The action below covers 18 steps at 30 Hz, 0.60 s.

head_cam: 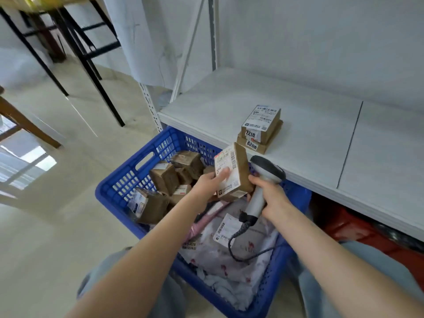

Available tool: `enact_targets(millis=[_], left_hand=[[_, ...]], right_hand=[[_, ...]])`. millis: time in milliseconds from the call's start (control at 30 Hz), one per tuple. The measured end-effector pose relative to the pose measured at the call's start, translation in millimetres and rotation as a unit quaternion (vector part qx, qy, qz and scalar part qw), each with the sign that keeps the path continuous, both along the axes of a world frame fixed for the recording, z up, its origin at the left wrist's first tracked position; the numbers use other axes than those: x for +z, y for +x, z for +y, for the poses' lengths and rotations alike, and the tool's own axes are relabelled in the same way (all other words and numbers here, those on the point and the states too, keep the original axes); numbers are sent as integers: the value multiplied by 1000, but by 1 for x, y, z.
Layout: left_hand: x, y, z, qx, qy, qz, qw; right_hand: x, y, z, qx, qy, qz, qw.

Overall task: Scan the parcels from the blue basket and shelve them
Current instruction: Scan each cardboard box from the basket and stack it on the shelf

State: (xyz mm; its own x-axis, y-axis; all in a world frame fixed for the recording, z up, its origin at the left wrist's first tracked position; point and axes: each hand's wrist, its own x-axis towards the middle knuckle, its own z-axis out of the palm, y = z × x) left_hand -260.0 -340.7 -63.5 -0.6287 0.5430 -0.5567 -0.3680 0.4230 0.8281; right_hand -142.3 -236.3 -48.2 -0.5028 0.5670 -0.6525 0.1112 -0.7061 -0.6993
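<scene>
There, over the blue slatted plastic basket (pixel 119 180), the left hand (pixel 211 181) held a small brown cardboard parcel with a white shipping label (pixel 232 173). The thumb lay across the label's face and the fingers were curled out of sight behind the box. The parcel was tilted, its label turned up toward the camera, and it sat between the two hands, its right edge just beside the knuckles of the right hand (pixel 270 196). That hand was wrapped round the pale handle of a grey handheld barcode scanner (pixel 267 168), whose dark head rose beside the parcel's upper right corner and close under the front lip of the white laminate shelf board (pixel 298 138). A coiled black cable (pixel 238 246) ran from the foot of the handle down across the basket.

Inside the basket, several brown taped cardboard boxes (pixel 174 177) lay tumbled at the far left. Soft white mailing bags with a pink print (pixel 241 260) filled the near side, below both wrists.

On the shelf board, near its front edge and up to the right of the held parcel, stood two flat brown boxes stacked one on the other. The upper labelled box (pixel 261 120) was marked 7218 and the lower one (pixel 254 143) 6206. Under the shelf, at the right, a red plastic crate (pixel 367 228) showed.
</scene>
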Motion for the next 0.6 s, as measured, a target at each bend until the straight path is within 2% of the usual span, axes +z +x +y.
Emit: enact_targets(millis=[100, 167, 300, 433, 600], left_hand=[[-3, 14, 0, 47, 56, -109, 991], [0, 13, 1, 69, 80, -143, 984], [1, 7, -4, 30, 106, -131, 985], [-7, 2, -2, 39, 87, -74, 993], [-19, 3, 7, 69, 71, -53, 994]], right_hand=[[2, 6, 5, -11, -20, 8, 1000], [0, 8, 8, -3, -7, 6, 1000], [-2, 11, 17, -8, 17, -8, 1000], [-3, 13, 18, -28, 61, -3, 998], [0, 17, -11, 32, 146, -28, 988]])
